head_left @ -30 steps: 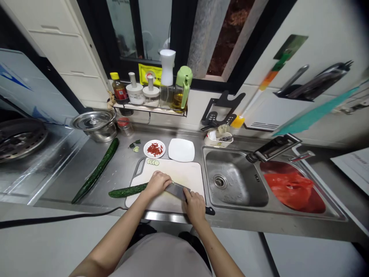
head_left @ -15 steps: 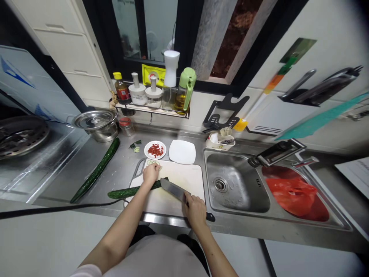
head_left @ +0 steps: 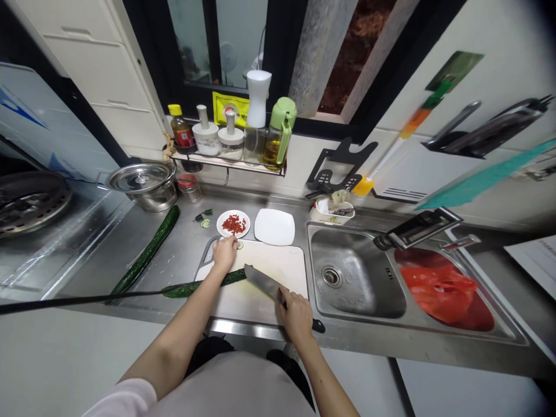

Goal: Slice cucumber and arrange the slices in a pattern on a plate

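My right hand (head_left: pixel 296 315) grips the black handle of a kitchen knife (head_left: pixel 263 282), its broad blade slanting over the cutting board (head_left: pixel 269 307). The blade's tip is by the right, cut end of a dark green cucumber (head_left: pixel 237 276), which lies across the board under my left forearm. At the board's upper left, my left hand (head_left: pixel 225 253) has its fingers curled down over thin cucumber slices, mostly hidden beneath it. One pale slice (head_left: pixel 240 245) shows beside the fingertips. Just beyond are a plate of chopped red pieces (head_left: pixel 234 225) and a white square plate (head_left: pixel 274 227).
A second cucumber (head_left: pixel 147 252) lies to the left, near a lidded steel pot (head_left: pixel 145 185). Cucumber scraps (head_left: pixel 204 218) sit beside the small plate. A sink (head_left: pixel 356 272) holding a red bag (head_left: pixel 438 289) is on the right. A dark cord (head_left: pixel 78 302) crosses the lower left.
My left hand has shifted slightly left and covers slices that showed around it before. The knife has hardly moved and stays by the cucumber's cut end. The dark cord has swung upward.
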Available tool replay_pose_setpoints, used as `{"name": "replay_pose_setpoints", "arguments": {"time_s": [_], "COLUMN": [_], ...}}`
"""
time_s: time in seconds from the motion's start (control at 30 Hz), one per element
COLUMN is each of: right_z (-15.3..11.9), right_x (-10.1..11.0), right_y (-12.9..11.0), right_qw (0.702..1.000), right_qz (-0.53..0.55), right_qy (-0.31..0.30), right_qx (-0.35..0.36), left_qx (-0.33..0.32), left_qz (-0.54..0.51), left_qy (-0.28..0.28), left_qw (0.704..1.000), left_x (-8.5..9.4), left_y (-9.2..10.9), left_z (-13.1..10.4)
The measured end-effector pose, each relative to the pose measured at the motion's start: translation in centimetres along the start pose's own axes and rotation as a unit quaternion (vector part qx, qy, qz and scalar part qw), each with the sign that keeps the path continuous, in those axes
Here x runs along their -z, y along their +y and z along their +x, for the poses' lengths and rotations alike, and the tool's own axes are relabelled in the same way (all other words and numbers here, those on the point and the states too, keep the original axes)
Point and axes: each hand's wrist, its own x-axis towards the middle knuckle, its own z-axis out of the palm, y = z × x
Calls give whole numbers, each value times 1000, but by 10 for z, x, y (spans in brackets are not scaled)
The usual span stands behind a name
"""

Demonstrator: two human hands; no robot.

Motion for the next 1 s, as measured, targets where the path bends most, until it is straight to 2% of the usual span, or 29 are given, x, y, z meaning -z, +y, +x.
{"name": "replay_pose_setpoints", "arguments": {"time_s": [0.33, 0.57, 0.8, 1.0], "right_z": [3, 2, 2, 2], "right_x": [3, 4, -1, -5], "right_y": [0, 1, 2, 2], "right_qw": [1000, 1000, 999, 999], "right_qz": [14, 25, 39, 49], "right_qy": [-3, -8, 2, 19], "right_qx": [-10, -16, -18, -9], "left_qx": [-30, -43, -109, -146], "left_qz": [11, 22, -8, -27], "left_qy": [-30, -18, -35, -22], "left_qw": [999, 999, 993, 989], "left_x": [-3, 0, -9, -19], "left_y": [-7, -12, -23, -29], "left_z": [-5, -12, -10, -4]}}
